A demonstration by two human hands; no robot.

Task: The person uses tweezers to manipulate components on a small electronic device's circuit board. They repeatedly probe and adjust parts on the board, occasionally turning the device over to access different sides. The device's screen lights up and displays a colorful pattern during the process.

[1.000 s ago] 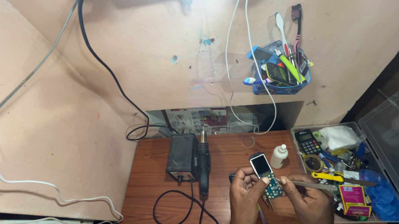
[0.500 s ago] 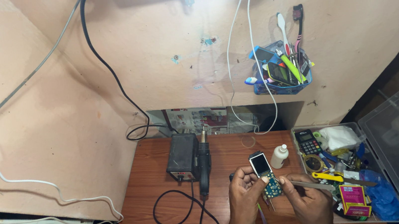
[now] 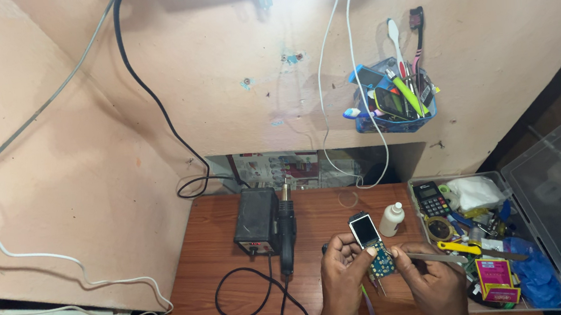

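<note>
Pink walls stand around a brown wooden counter (image 3: 224, 283). From the head view, the left hand (image 3: 339, 270) grips a small phone board (image 3: 373, 245) above the counter, and the right hand (image 3: 435, 280) pinches tweezers (image 3: 432, 255) beside it; best to hold the board steady and touch it softly

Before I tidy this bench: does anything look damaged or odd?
The small phone in the left hand has no casing, so its bare circuit board shows. The right hand holds a thin metal tool against it.
</note>
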